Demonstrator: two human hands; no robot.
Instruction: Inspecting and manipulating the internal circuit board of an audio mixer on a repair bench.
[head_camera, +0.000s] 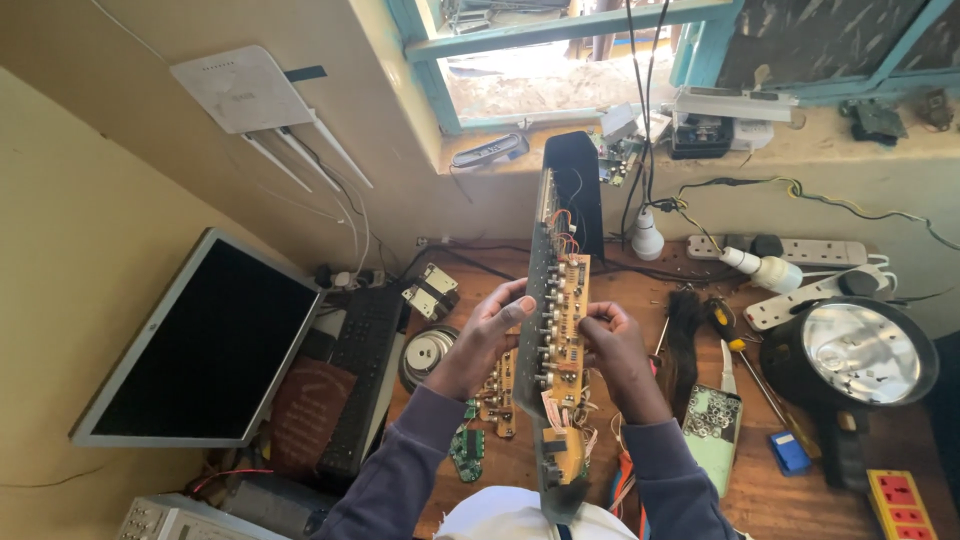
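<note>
The long circuit board (562, 330), fixed along a dark panel (572, 190), is held on edge above the wooden table (770, 470). The left hand (490, 335) grips its left side, fingers curled on the panel edge. The right hand (612, 345) pinches the board's right edge. Loose wires hang at the board's lower end.

Surroundings: a monitor (200, 345) and black keyboard (362, 375) lie to the left; smaller circuit boards (480, 420) sit under the left wrist. To the right are a screwdriver (722, 322), a large round lamp (862, 355), white power strips (800, 252) and two bulbs (648, 238). A white router (240, 90) hangs on the wall.
</note>
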